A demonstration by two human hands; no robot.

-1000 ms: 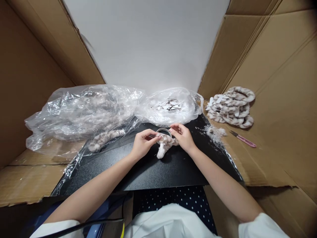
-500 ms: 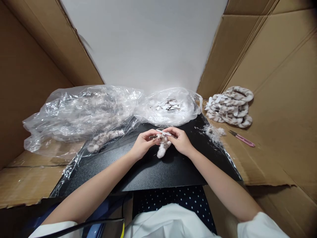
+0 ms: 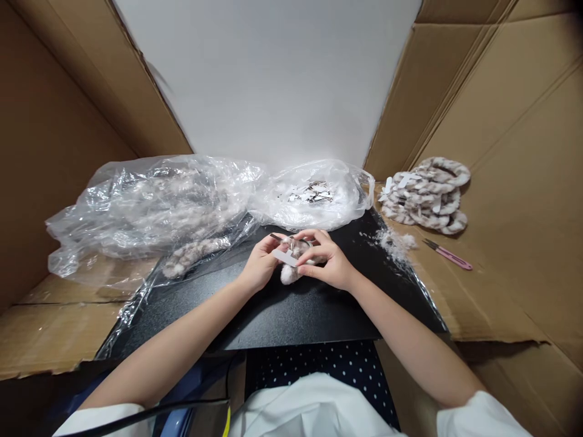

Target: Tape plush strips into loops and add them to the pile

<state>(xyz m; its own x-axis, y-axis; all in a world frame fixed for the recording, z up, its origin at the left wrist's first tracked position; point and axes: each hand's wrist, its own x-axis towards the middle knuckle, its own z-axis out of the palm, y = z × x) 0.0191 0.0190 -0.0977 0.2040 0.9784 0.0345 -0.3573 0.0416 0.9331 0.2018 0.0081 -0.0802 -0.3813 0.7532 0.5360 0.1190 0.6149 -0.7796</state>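
Over the middle of the black tabletop (image 3: 237, 318), both hands are closed on one fluffy grey-white strap (image 3: 288, 275). A flat white tab (image 3: 285, 257) crosses the front of it. My left hand (image 3: 261, 263) pinches the strap's left side, near a thin dark end (image 3: 276, 237) that sticks out. My right hand (image 3: 331, 262) has its thumb and index finger at the tab's right end, with other fingers behind the fluffy part. The fingers partly hide how tab and strap are joined.
Clear plastic with fluffy strands (image 3: 159, 206) lies at left. Behind my hands is a plastic bag (image 3: 268, 206) of white tabs. At right are stacked fluffy loops (image 3: 421, 200), loose fluff (image 3: 396, 243) and pink thread snips (image 3: 450, 258). Cardboard walls (image 3: 514, 152) flank the table.
The white tab has swung down and toward the left, its flat face now showing. My right fingers have shifted onto its end, and the dark end has appeared beside my left hand.
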